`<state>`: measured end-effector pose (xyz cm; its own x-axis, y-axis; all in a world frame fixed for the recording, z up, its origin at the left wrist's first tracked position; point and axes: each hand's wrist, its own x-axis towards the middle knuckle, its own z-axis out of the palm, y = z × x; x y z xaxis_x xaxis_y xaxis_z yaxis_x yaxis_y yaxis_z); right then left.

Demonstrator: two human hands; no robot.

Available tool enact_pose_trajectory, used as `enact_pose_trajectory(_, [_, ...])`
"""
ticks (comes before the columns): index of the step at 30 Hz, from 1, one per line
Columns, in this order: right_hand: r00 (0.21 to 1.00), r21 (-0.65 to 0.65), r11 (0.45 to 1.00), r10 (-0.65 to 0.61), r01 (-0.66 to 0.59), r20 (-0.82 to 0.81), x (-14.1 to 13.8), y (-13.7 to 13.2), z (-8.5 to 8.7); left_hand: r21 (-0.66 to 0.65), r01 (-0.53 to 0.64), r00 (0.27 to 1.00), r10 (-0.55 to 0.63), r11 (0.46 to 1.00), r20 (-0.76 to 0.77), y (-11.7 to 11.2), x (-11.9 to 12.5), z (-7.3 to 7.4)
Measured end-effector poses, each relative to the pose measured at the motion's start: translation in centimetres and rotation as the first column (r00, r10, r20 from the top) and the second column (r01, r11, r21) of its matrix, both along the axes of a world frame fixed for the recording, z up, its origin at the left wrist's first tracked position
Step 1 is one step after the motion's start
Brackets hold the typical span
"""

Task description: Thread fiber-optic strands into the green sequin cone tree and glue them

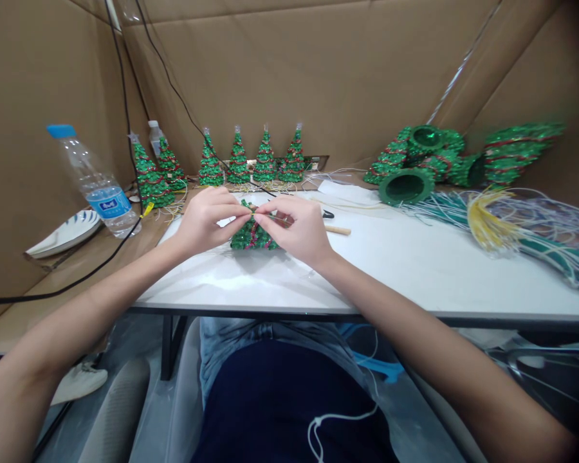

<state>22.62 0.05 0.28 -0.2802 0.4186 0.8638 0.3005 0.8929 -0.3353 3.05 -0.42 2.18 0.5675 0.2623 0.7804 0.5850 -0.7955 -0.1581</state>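
Observation:
A small green tinsel Christmas tree [251, 242] with a red garland lies on the white table in front of me, partly covered by my fingers. My left hand [211, 220] is closed in a pinch over its upper edge. Opposite it, my right hand [296, 226] pinches too, the fingertips of both hands almost meeting. Between them shows a thin yellowish strand [253, 213]; its ends are hidden. Just beyond my right hand lie a wooden stick [338, 230] and a small black tool [327, 214].
Several finished-looking tinsel trees [265, 157] stand along the back. More trees with hollow bases [406, 186] lie at the right, beside bundles of yellow wires [493, 222] and white wires. A water bottle [110, 204], a plate [67, 233] and a black cable [84, 280] are on the left.

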Motion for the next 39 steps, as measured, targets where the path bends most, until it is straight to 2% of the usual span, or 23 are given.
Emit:
enact_pose_trajectory(4, [0.999,-0.031,0.999,0.036,-0.036,0.017,-0.1,-0.2,0.1,-0.048,0.051,0.998,-0.05,0.997,0.036,-0.3,0.2,0.1])
enact_pose_trajectory(9, [0.997,-0.048,0.996,0.068,-0.07,-0.048,-0.4,-0.7,0.2,-0.148,0.145,0.979,-0.12,0.978,0.167,-1.1,1.0,0.2])
enact_pose_trajectory(13, [0.992,-0.087,0.991,0.091,-0.098,-0.091,-0.5,-1.0,0.1,-0.143,0.114,0.97,-0.079,0.983,0.231,-1.6,1.5,-0.1])
enact_pose_trajectory(28, [0.989,-0.219,0.969,0.095,-0.118,-0.114,-0.3,-0.2,0.1,-0.131,-0.007,0.986,0.029,0.991,0.164,-1.4,1.1,-0.1])
enact_pose_trajectory(39, [0.995,-0.274,0.958,0.064,-0.082,-0.073,-0.3,-0.1,0.1,-0.189,0.041,0.982,-0.004,0.981,0.189,-1.4,0.9,0.1])
